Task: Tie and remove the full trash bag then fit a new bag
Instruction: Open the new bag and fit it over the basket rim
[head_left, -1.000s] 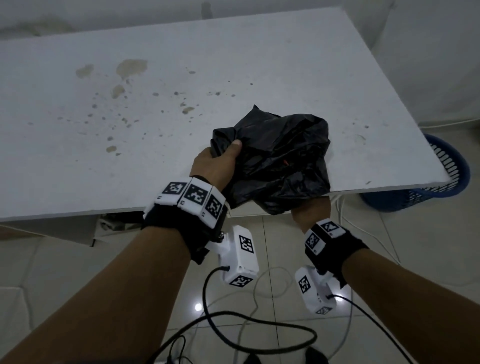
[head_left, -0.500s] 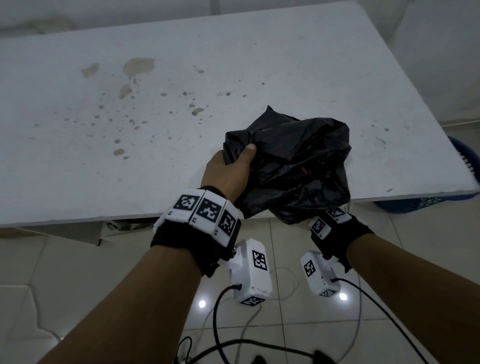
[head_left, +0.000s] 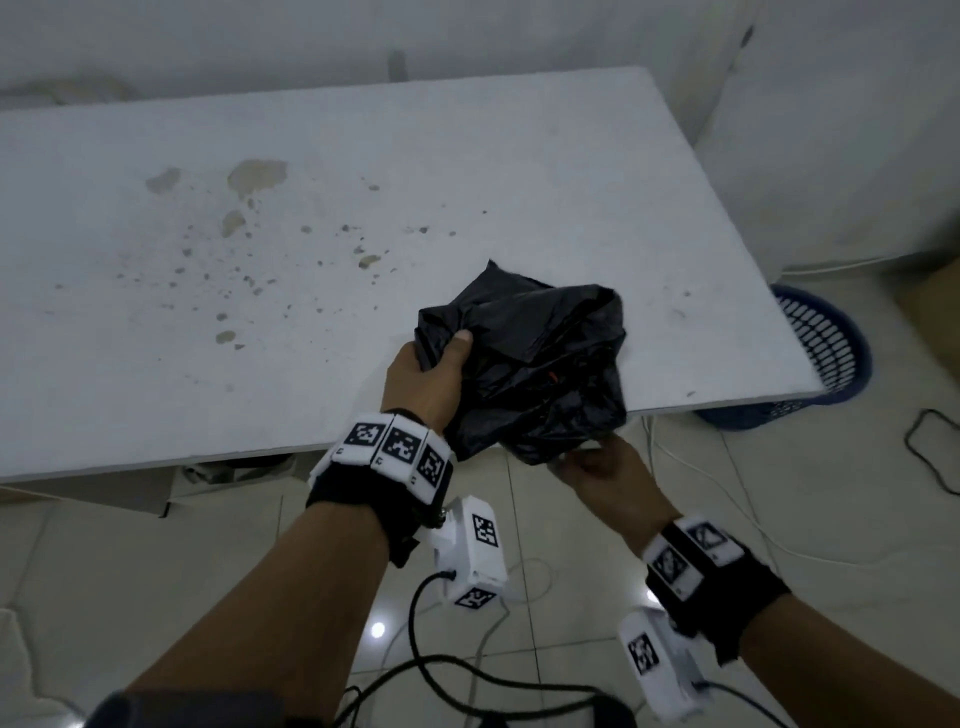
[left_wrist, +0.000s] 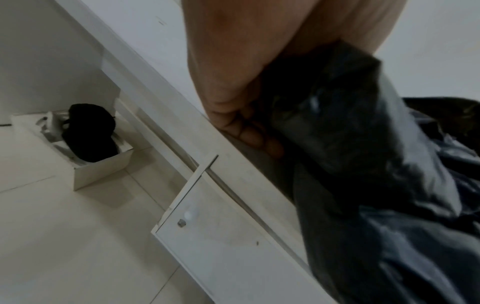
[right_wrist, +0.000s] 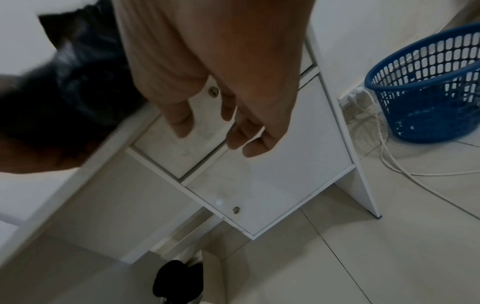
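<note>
A crumpled black trash bag (head_left: 530, 364) hangs over the front edge of the white stained table (head_left: 260, 260). My left hand (head_left: 426, 374) grips its left side, thumb on top and fingers curled underneath; the left wrist view shows those fingers (left_wrist: 249, 133) tucked against the black plastic (left_wrist: 363, 164). My right hand (head_left: 592, 467) is just below the bag's lower edge, in front of the table. In the right wrist view its fingers (right_wrist: 246, 135) hang loose and hold nothing, with the bag (right_wrist: 64, 92) off to the left.
A blue slotted basket (head_left: 826, 353) stands on the floor past the table's right end, with white cables (right_wrist: 389, 160) beside it. Under the table are white cabinet doors (right_wrist: 259, 174) and an open white box (left_wrist: 98, 164) with something black inside. Black cables (head_left: 441, 670) trail across the tiles.
My right hand has come out from under the bag and dropped back toward me, now holding nothing. The left hand keeps its grip on the bag.
</note>
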